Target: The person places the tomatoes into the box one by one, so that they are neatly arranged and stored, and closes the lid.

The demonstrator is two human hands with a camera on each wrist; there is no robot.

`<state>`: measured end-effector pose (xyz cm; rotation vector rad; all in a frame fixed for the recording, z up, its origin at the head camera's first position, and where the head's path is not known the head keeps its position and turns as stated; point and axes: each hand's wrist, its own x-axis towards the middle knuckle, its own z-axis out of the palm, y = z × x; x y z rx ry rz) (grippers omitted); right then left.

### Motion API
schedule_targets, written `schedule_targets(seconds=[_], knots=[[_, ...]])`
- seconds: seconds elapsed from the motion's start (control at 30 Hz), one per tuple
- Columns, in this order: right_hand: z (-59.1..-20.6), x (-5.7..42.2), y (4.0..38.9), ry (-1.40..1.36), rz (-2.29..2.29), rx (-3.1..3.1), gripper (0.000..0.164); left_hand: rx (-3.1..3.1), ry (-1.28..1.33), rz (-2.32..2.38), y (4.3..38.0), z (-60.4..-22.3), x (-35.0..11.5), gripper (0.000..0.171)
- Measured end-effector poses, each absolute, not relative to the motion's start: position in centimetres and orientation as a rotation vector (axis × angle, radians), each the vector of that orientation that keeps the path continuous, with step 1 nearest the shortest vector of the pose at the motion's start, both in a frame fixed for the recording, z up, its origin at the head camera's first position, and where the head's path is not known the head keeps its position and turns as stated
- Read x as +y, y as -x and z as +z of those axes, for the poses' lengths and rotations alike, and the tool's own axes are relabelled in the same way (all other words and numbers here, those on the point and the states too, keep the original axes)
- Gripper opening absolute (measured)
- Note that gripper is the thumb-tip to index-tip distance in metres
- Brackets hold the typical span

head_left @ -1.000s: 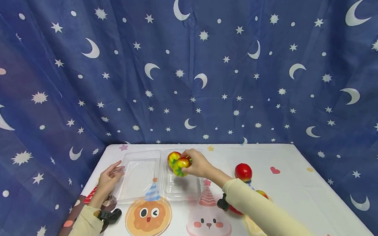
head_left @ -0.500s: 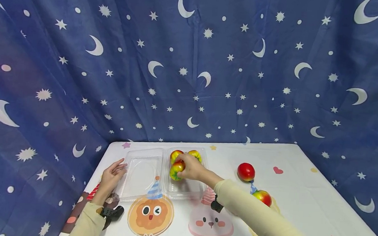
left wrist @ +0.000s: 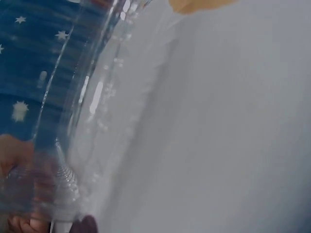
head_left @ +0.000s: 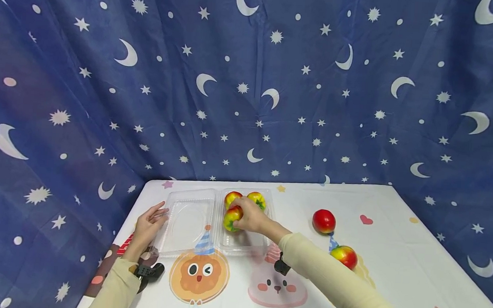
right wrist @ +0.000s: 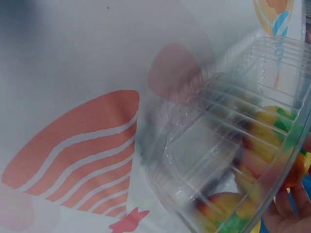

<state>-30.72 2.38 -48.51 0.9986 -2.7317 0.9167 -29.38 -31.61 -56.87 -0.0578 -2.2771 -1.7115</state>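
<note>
A clear plastic clamshell box lies open, its lid (head_left: 187, 221) on the left and its base (head_left: 244, 245) on the right. My right hand (head_left: 251, 215) grips a red-and-yellow fruit with a green top (head_left: 232, 219) inside the base, at its left side. Behind it in the base sit two similar fruits, one at the back left (head_left: 232, 199) and one at the back right (head_left: 257, 200). In the right wrist view, fruits (right wrist: 231, 211) show through the ribbed wall. Loosely bent, the fingers of my left hand (head_left: 147, 223) are right at the lid's left edge.
To the right on the table lie a plain red fruit (head_left: 324, 221) and another red-and-yellow fruit (head_left: 344, 257). My right sleeve crosses the table's front right part. A blue star-patterned curtain (head_left: 250, 102) hangs close behind the cloth-covered table (head_left: 410, 261).
My right hand has moved the held fruit slightly left and toward me within the base, uncovering the fruit at the back right. My left hand stays by the lid. The view has shifted slightly.
</note>
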Motion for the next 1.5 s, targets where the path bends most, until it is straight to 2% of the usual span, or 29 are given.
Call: schedule_targets(seconds=[0.63,0.9,1.03,1.27,1.5], knots=[[-49.0,2.6,30.6,-0.96,0.959,-2.725,0.039,-2.283,0.056,-1.725,29.3,-57.2,-32.3,0.052],[-48.9,2.5,30.3,-0.942,0.876,-2.796,0.046,-2.272,0.078,-1.766,27.8,-54.7,-31.3,0.051],[-48.7,2.6,30.3,-0.912,0.793,-2.8,0.047,-2.284,0.067,-1.744,28.5,-55.8,-31.6,0.051],[-48.7,2.1,30.4,-0.8,0.716,-2.818,0.06,-2.277,0.063,-1.708,29.6,-57.1,-31.9,0.05],[-49.2,2.0,30.0,-0.771,0.758,-2.786,0.055,-2.277,0.067,-1.699,29.6,-57.0,-31.9,0.051]])
